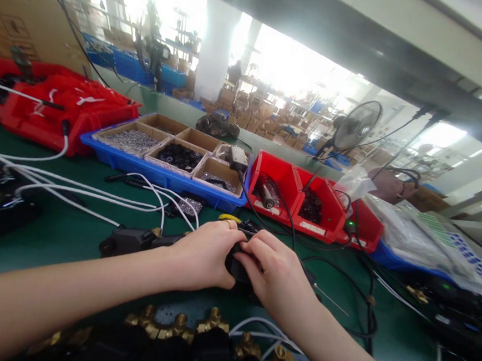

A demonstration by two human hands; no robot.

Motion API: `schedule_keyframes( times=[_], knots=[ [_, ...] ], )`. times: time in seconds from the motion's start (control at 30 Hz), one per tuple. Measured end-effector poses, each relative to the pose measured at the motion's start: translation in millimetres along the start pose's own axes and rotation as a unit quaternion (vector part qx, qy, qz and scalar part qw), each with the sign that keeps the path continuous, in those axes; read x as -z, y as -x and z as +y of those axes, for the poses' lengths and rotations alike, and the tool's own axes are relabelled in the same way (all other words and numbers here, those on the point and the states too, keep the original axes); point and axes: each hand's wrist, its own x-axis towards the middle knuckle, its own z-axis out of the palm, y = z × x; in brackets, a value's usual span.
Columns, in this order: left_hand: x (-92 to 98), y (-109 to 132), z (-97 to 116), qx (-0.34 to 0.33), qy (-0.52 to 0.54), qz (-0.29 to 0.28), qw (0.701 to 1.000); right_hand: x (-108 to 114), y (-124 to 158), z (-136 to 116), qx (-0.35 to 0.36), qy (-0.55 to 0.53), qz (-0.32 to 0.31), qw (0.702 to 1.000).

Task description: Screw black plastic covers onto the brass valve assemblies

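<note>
Blown-out window glare behind; tilted, edge-warped view; bench evenly lit.

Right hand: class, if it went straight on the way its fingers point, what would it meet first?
The right hand points up-left, so it first meets the black part it grips, then the left hand beyond. Depth between them is unclear.

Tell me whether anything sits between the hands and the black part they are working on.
Nothing visible does: the left hand and right hand both clasp the black part directly. The black cables lie beyond it, toward the red bins.
</note>
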Motion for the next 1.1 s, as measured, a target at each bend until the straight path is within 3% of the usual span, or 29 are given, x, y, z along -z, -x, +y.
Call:
schedule_keyframes(
  times=[0.17, 0.3, 0.37, 0.47, 0.6, 0.7, 0.83, 1.0, 1.1],
  knots=[
    [-0.6, 0.9, -1.5, -0.006, -0.001, 0.002, 1.000, -2.3, 0.2, -5.7, -0.043, 0.001, -0.006, 0.999],
    [0.5, 3.6, -1.1, 0.000, 0.005, -0.006, 1.000, 17.5, -3.1, 7.7, -0.097, -0.022, -0.038, 0.994],
    [1.9, 5.1, 0.8, 0.006, -0.001, -0.014, 1.000, 34.4, -7.3, 33.5, -0.189, 0.014, -0.025, 0.982],
    [3.5, 7.2, 4.3, 0.009, -0.033, -0.031, 0.999, 53.2, -15.5, 94.7, -0.310, 0.108, 0.012, 0.945],
    [1.8, 10.5, 6.9, -0.011, -0.082, -0.049, 0.995, 46.3, -26.2, 173.3, -0.375, 0.147, -0.079, 0.912],
    [-1.5, 13.7, 6.7, -0.023, -0.118, -0.055, 0.991, 27.3, -32.9, 203.8, -0.372, 0.132, -0.142, 0.908],
    [-4.3, 17.9, 5.9, -0.047, -0.147, -0.051, 0.987, 10.8, -39.3, 218.2, -0.379, 0.123, -0.171, 0.901],
    [0.6, 20.1, 11.7, -0.032, -0.162, -0.067, 0.984, 6.1, -41.0, 222.8, -0.393, 0.107, -0.164, 0.898],
    [4.1, 18.1, 20.9, -0.021, -0.165, -0.048, 0.985, 4.8, -39.6, 221.9, -0.403, 0.083, -0.147, 0.899]
  ],
)
